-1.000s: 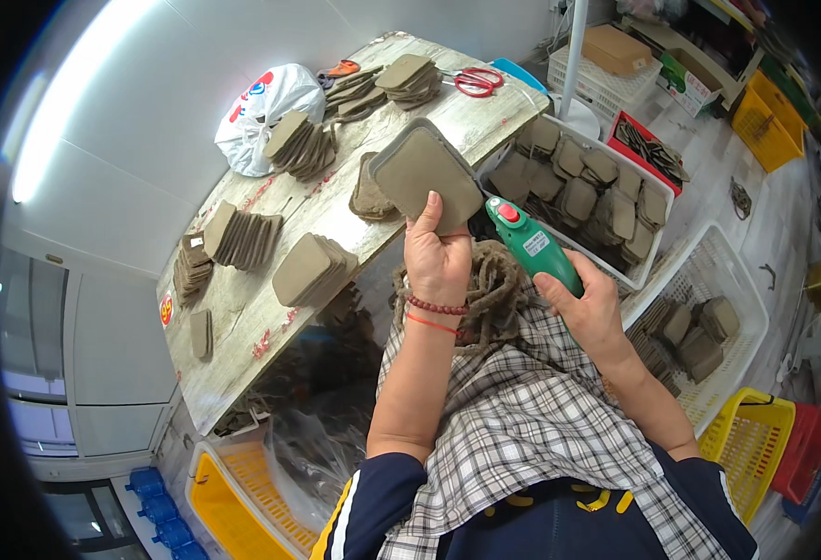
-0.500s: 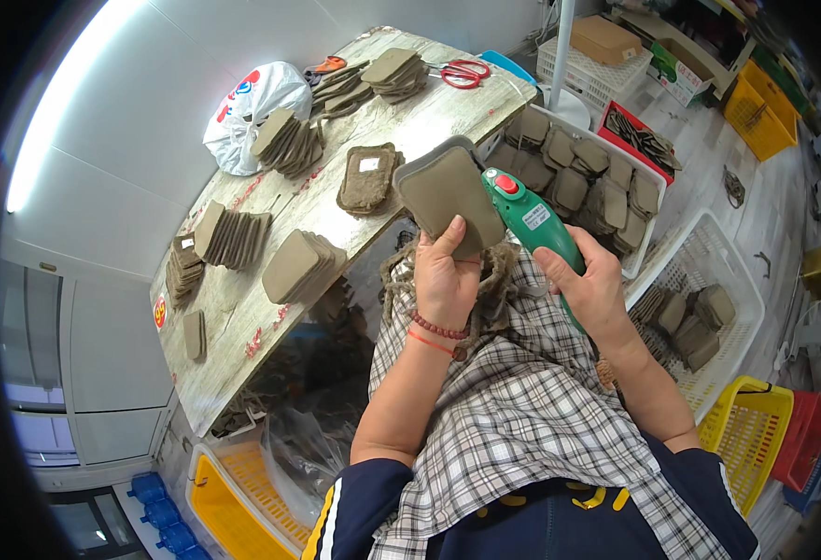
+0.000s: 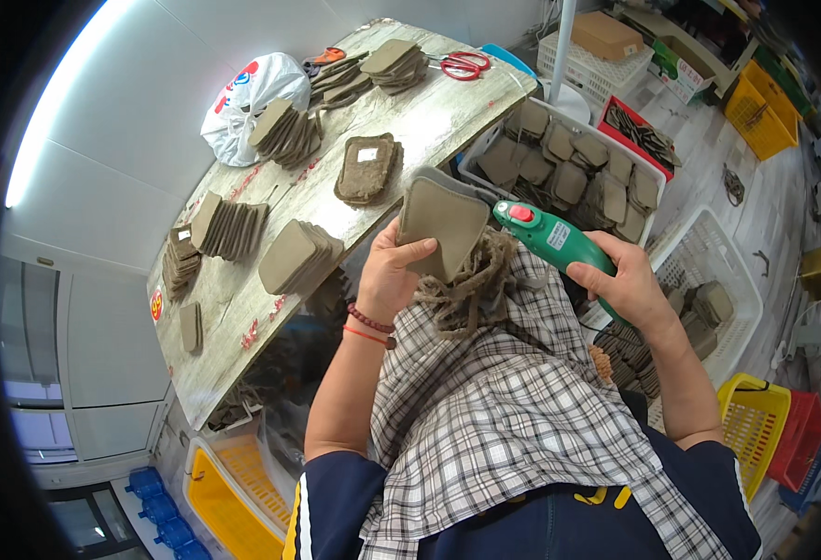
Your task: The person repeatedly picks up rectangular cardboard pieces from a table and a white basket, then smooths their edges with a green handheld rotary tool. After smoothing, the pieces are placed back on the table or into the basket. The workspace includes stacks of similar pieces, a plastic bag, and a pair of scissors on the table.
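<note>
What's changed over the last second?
The left hand lowered the pad in the view and turned it clockwise, now holding it from the left. The right hand and green tool shifted right. Nothing was let go; the piles on the table stayed put.

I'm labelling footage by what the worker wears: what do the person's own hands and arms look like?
Both the left hand and right hand are gloveless, forearms bare below short navy sleeves; the left sleeve has white and yellow stripes. The left wrist wears a dark-red beaded bracelet and a thin orange-red cord.
</note>
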Motion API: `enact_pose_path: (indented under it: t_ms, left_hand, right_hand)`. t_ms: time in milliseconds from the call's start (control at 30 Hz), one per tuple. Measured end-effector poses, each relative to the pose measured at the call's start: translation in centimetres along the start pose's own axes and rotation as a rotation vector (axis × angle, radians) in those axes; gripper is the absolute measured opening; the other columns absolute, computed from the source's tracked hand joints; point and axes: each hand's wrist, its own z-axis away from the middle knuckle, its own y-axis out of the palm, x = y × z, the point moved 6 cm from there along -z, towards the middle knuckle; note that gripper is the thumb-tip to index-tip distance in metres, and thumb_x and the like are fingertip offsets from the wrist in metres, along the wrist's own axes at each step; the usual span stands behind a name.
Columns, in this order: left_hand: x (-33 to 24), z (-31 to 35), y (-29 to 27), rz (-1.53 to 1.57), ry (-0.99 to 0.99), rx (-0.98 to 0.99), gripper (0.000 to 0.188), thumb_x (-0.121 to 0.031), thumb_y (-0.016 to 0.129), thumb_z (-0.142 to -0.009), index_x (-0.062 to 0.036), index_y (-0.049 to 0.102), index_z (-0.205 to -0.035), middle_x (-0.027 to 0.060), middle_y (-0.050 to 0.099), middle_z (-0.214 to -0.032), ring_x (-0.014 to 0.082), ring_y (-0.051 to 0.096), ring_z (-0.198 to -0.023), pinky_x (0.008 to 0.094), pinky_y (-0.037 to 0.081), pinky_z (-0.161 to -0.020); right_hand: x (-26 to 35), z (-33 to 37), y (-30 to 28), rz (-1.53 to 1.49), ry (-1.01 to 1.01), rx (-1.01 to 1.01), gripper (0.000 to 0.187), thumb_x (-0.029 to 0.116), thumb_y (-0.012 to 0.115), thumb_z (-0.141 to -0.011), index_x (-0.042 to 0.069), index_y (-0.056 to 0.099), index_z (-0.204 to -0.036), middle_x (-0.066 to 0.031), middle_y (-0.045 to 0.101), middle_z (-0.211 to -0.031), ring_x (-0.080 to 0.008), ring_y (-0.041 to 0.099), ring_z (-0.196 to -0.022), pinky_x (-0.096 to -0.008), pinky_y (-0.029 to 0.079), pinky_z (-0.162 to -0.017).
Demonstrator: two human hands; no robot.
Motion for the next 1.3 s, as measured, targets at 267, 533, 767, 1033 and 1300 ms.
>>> enact_pose_path:
  t_ms: [267, 533, 767, 1033, 1300]
  left_hand:
    - [-0.2, 0.8, -0.5, -0.196, -0.096, -0.003, 0.050, 0.012, 0.059, -0.081, 0.0010, 0.052, -0.129, 0.0068, 0.064, -0.114, 0.0148, 0.062, -0.100, 0.0289, 0.049, -0.089]
    - [1.5, 1.9, 0.0, -0.249, -0.193, 0.018, 0.051, 0.009, 0.059, -0.082, 0.0014, 0.049, -0.132, 0.0054, 0.062, -0.117, 0.0122, 0.059, -0.102, 0.0269, 0.047, -0.091]
    - [-0.1, 2.1, -1.8, -0.512, -0.211, 0.042, 0.040, 0.007, 0.064, -0.079, -0.0005, 0.055, -0.118, 0.0037, 0.063, -0.107, 0.0102, 0.059, -0.094, 0.0251, 0.049, -0.082]
    - [-2.6, 2.2, -4.0, -0.335, -0.013, -0.185, 0.023, 0.002, 0.072, -0.077, 0.0020, 0.065, -0.099, 0.0066, 0.070, -0.090, 0.0122, 0.065, -0.076, 0.0261, 0.053, -0.072]
    - [-2.5, 2.7, -3.9, -0.378, -0.065, -0.191, 0.021, 0.001, 0.073, -0.076, 0.0031, 0.067, -0.096, 0.0084, 0.070, -0.087, 0.0131, 0.066, -0.074, 0.0261, 0.054, -0.069]
  right_hand:
    - [-0.4, 0.4, 1.3, 0.219, -0.159, -0.034, 0.045, 0.028, 0.073, -0.083, 0.000, 0.060, -0.115, -0.0042, 0.062, -0.084, -0.0095, 0.057, -0.072, -0.0251, 0.047, -0.065]
    - [-0.3, -0.3, 2.9, 0.054, -0.019, -0.024, 0.042, 0.033, 0.073, -0.083, 0.000, 0.063, -0.107, -0.0073, 0.064, -0.078, -0.0124, 0.059, -0.070, -0.0280, 0.048, -0.066]
    - [-1.4, -0.7, 2.7, -0.094, 0.147, 0.134, 0.036, 0.030, 0.071, -0.085, 0.000, 0.065, -0.103, -0.0011, 0.062, -0.074, -0.0064, 0.052, -0.057, -0.0232, 0.044, -0.053]
    - [-1.9, -0.4, 2.9, -0.120, 0.181, 0.206, 0.037, 0.029, 0.071, -0.085, -0.001, 0.065, -0.105, -0.0014, 0.061, -0.075, -0.0065, 0.053, -0.057, -0.0231, 0.046, -0.051]
    - [-1.5, -0.6, 3.4, -0.020, 0.140, 0.241, 0.041, 0.031, 0.073, -0.083, 0.000, 0.064, -0.108, -0.0027, 0.061, -0.074, -0.0061, 0.054, -0.060, -0.0232, 0.046, -0.054]
